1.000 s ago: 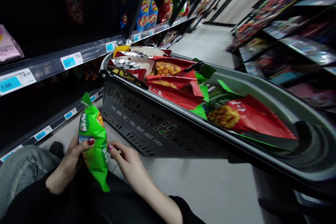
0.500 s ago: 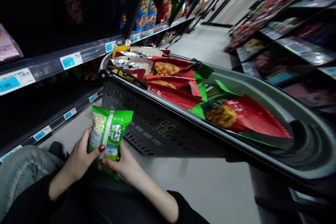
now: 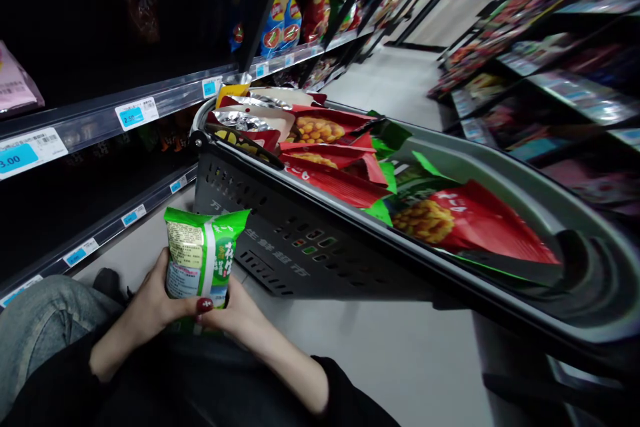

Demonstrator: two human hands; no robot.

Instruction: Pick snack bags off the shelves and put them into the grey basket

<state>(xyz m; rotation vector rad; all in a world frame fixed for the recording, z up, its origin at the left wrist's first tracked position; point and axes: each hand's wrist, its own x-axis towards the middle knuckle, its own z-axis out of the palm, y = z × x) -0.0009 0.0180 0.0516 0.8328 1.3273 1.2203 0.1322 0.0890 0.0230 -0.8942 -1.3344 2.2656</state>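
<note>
A green snack bag [image 3: 200,255] stands upright in front of me, its printed back panel facing the camera. My left hand [image 3: 153,307] wraps round its lower left side, thumb across the front. My right hand [image 3: 235,310] cups the bag's bottom right corner from behind. Both hands are closed on the bag, low over my lap. Just beyond it stands a dark plastic shopping basket [image 3: 280,240], filled with red and green snack bags [image 3: 450,220].
Dark store shelves [image 3: 100,120] with blue price tags run along the left; chip bags [image 3: 280,27] sit farther down. More stocked shelves [image 3: 550,67] line the right. Pale floor [image 3: 400,353] runs up the aisle. My jeans-clad knee [image 3: 35,320] is at lower left.
The green bag was turned from edge-on to show its back panel and raised upright. My right hand moved from beside the bag to under its bottom corner.
</note>
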